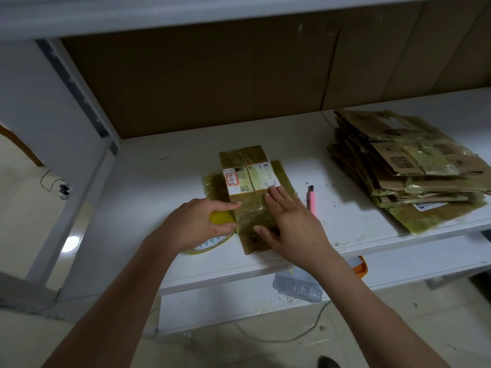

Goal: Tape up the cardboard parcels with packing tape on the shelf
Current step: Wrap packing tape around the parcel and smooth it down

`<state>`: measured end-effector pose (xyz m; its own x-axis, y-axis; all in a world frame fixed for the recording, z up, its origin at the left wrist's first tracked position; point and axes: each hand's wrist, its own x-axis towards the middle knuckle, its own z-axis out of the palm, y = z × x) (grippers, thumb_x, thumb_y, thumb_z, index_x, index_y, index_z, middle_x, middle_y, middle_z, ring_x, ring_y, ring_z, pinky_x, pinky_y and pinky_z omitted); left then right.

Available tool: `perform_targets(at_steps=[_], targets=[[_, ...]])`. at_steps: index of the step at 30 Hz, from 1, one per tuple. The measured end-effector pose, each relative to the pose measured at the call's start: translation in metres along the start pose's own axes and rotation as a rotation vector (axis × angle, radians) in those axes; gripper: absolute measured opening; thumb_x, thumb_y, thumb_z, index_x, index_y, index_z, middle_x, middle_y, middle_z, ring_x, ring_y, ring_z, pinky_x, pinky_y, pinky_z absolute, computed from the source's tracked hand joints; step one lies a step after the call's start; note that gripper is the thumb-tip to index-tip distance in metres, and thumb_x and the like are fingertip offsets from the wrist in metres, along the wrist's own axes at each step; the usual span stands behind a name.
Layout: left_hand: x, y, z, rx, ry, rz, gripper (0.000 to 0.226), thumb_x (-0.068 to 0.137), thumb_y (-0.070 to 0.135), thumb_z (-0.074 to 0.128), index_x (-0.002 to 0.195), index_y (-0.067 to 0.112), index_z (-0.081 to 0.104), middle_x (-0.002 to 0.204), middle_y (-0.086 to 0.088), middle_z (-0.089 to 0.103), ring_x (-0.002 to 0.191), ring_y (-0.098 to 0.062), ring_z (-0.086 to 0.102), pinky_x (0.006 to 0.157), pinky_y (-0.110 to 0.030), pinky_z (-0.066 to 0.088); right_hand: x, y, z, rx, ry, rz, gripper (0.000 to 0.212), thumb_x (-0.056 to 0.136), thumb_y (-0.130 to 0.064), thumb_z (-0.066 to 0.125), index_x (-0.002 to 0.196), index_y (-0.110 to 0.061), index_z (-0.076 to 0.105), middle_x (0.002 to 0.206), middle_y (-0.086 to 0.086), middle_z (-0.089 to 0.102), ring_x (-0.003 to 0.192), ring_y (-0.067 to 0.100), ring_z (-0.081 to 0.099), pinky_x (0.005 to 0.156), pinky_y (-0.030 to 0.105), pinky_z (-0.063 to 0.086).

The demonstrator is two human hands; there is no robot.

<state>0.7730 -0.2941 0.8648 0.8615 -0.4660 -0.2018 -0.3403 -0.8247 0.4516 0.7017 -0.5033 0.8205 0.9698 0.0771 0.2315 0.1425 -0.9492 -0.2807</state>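
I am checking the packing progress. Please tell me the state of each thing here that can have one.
Parcel: flat on shelf, partly taped.
Tape dispenser: gripped, against parcel's left edge.
Left hand: grips dispenser.
Right hand: flat, pressing on parcel.
Pink cutter: lying unused.
Cardboard stack: flattened, piled.

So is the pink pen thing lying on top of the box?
No, the pink cutter lies on the white shelf, just to the right of the parcel and the right hand.
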Motion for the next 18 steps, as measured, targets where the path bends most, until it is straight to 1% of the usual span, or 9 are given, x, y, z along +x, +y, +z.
perform_targets(at_steps=[1,2,4,6,9,11,13,16,18], targets=[[0.0,0.0,0.0,-0.003,0.003,-0.001,0.046,0.087,0.049,0.065,0.13,0.055,0.051,0.106,0.011,0.06,0.093,-0.011,0.058,0.081,-0.03,0.051,-0.001,-0.004,0.001,-0.069,0.019,-0.012,0.078,0.093,-0.063,0.031,0.15,-0.01,0.033,0.158,0.006,0.029,0.148,0.02,0.021,0.115,0.032,-0.009],[-0.001,0.0,0.0,-0.006,0.01,-0.002,0.046,0.086,0.049,0.066,0.13,0.055,0.052,0.106,0.011,0.059,0.094,-0.011,0.057,0.081,-0.03,0.051,0.0,-0.007,0.002,-0.094,0.027,-0.031,0.081,0.091,-0.063,0.03,0.15,-0.008,0.033,0.158,0.01,0.029,0.148,0.022,0.022,0.114,0.034,-0.009],[-0.001,0.0,0.0,0.003,0.024,0.004,0.046,0.085,0.051,0.066,0.13,0.055,0.052,0.107,0.011,0.058,0.095,-0.01,0.055,0.08,-0.028,0.048,-0.001,-0.012,0.003,-0.064,-0.017,-0.085,0.079,0.092,-0.056,0.041,0.15,-0.004,0.03,0.158,0.014,0.026,0.148,0.026,0.02,0.116,0.036,-0.005],[-0.002,0.0,0.001,0.008,0.026,0.004,0.047,0.086,0.052,0.065,0.13,0.054,0.052,0.106,0.011,0.056,0.095,-0.01,0.053,0.076,-0.025,0.044,0.0,-0.016,0.005,-0.07,-0.014,-0.114,0.076,0.09,-0.047,0.051,0.148,-0.002,0.033,0.156,0.016,0.03,0.147,0.027,0.024,0.117,0.038,0.0],[-0.001,-0.003,0.0,-0.03,0.016,0.014,0.049,0.084,0.053,0.067,0.131,0.052,0.053,0.118,0.011,0.062,0.099,-0.006,0.054,0.077,-0.022,0.041,0.005,-0.022,0.008,0.035,-0.031,-0.168,0.072,0.085,-0.038,0.053,0.147,-0.003,0.038,0.156,0.013,0.032,0.147,0.024,0.025,0.118,0.035,0.002],[-0.002,-0.005,-0.003,-0.183,-0.014,0.041,0.054,0.083,0.051,0.069,0.134,0.051,0.051,0.126,0.017,0.059,0.106,-0.001,0.057,0.081,-0.018,0.045,0.006,-0.022,0.013,0.196,-0.043,-0.158,0.071,0.084,-0.039,0.052,0.146,-0.007,0.041,0.156,0.008,0.033,0.147,0.018,0.022,0.119,0.029,0.001],[-0.004,-0.006,-0.006,-0.415,-0.028,0.044,0.051,0.088,0.042,0.067,0.135,0.047,0.05,0.124,0.022,0.057,0.105,0.006,0.057,0.08,-0.015,0.052,0.006,-0.018,0.017,0.354,-0.011,-0.098,0.067,0.083,-0.044,0.051,0.141,-0.011,0.048,0.153,0.002,0.039,0.146,0.014,0.025,0.119,0.026,0.004],[-0.008,-0.009,-0.005,-0.497,0.008,0.0,0.035,0.092,0.031,0.065,0.126,0.035,0.059,0.114,0.009,0.065,0.097,-0.007,0.066,0.075,-0.035,0.061,0.006,-0.014,0.022,0.38,0.029,-0.059,0.066,0.082,-0.053,0.045,0.135,-0.015,0.053,0.148,-0.002,0.045,0.142,0.01,0.03,0.12,0.025,0.009],[-0.009,-0.011,-0.003,-0.507,0.045,-0.044,0.029,0.089,0.033,0.068,0.118,0.029,0.066,0.109,0.004,0.069,0.095,-0.013,0.069,0.073,-0.038,0.062,0.007,-0.015,0.024,0.366,0.051,-0.044,0.063,0.083,-0.054,0.044,0.132,-0.016,0.055,0.145,-0.004,0.048,0.14,0.008,0.033,0.12,0.026,0.013]])
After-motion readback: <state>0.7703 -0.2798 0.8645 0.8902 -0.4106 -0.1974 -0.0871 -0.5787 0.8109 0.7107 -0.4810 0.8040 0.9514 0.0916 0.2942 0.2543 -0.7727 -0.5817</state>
